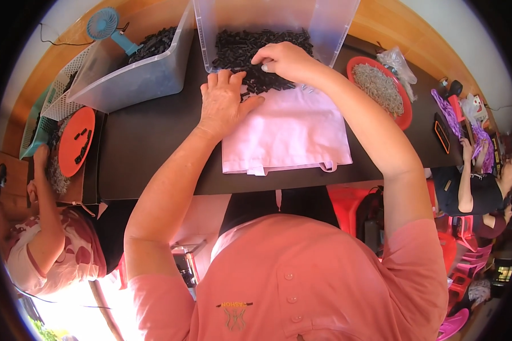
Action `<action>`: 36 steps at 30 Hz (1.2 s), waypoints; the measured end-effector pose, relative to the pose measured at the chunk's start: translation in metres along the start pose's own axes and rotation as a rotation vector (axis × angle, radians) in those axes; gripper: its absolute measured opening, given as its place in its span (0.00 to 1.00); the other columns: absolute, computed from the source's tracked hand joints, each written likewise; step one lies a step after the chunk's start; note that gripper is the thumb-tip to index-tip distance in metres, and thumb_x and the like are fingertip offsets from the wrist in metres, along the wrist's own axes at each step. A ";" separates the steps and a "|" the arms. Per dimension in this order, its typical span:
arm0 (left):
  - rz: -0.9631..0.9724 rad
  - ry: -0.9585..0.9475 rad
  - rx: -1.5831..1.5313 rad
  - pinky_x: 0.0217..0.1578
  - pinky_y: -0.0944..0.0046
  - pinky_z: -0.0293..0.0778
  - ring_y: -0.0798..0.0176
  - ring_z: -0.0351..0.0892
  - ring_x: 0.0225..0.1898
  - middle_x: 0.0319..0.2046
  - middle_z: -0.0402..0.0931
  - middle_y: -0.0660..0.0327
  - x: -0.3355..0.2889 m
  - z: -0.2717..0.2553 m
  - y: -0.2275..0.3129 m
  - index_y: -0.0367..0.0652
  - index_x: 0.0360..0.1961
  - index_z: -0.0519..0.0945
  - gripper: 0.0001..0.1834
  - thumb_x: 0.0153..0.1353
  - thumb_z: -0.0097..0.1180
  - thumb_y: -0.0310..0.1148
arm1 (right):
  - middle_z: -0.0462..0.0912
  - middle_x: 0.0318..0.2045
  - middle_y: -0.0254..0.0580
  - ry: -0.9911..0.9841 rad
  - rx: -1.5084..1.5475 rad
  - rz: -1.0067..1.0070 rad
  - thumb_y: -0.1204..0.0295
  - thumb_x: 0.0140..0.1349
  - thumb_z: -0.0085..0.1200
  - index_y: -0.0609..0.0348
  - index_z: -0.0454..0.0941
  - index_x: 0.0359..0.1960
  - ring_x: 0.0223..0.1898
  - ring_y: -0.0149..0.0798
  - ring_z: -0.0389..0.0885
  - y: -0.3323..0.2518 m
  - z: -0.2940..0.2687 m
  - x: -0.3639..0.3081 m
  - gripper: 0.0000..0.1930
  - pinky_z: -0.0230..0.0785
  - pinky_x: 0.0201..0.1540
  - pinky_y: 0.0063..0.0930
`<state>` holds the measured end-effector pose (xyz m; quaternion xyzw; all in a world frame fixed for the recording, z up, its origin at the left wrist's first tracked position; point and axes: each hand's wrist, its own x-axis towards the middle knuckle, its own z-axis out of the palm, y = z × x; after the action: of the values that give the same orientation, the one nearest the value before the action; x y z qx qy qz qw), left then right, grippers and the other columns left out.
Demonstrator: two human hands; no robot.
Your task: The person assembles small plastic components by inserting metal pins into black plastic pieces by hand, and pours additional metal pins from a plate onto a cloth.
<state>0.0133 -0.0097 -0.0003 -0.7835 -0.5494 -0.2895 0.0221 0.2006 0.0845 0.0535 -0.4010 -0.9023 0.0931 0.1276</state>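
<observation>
A clear plastic bin lies with its open side toward me, full of small black plastic pieces. Some of these pieces spill onto a pale pink cloth spread in front of the bin. My left hand rests at the cloth's left edge beside the pieces, fingers spread and thumb apart. Over the pieces, my right hand has its fingers bent, with thumb and forefinger close together. Whatever may be between those fingertips is too small to make out. A few small clear pieces lie by my right wrist.
Left of the bin stands another clear bin of black pieces, with a blue fan. A red tray of clear pieces is at right, an orange-red plate at left. Co-workers sit on both sides; one person's hand is at left.
</observation>
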 end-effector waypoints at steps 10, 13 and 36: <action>-0.028 0.164 -0.181 0.48 0.52 0.65 0.49 0.69 0.47 0.42 0.75 0.57 0.002 0.009 -0.017 0.43 0.44 0.80 0.18 0.53 0.61 0.39 | 0.80 0.34 0.36 0.160 -0.178 -0.138 0.71 0.49 0.59 0.53 0.82 0.36 0.37 0.46 0.81 -0.010 0.016 -0.024 0.10 0.72 0.38 0.42; -0.038 0.222 -0.202 0.46 0.51 0.68 0.49 0.70 0.45 0.39 0.75 0.56 0.003 0.006 -0.015 0.43 0.41 0.81 0.15 0.51 0.62 0.32 | 0.80 0.34 0.37 0.168 -0.187 -0.140 0.70 0.49 0.59 0.53 0.81 0.35 0.38 0.47 0.80 -0.007 0.021 -0.024 0.10 0.72 0.37 0.43; -0.454 -0.327 -1.550 0.28 0.67 0.75 0.66 0.78 0.29 0.27 0.80 0.58 0.001 -0.031 0.013 0.34 0.36 0.81 0.07 0.62 0.59 0.28 | 0.80 0.30 0.39 0.381 0.584 -0.126 0.86 0.51 0.56 0.62 0.78 0.38 0.33 0.32 0.80 -0.068 -0.003 -0.075 0.12 0.74 0.38 0.24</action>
<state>0.0114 -0.0254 0.0298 -0.4786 -0.3350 -0.4663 -0.6642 0.2022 -0.0162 0.0627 -0.3014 -0.8206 0.2624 0.4086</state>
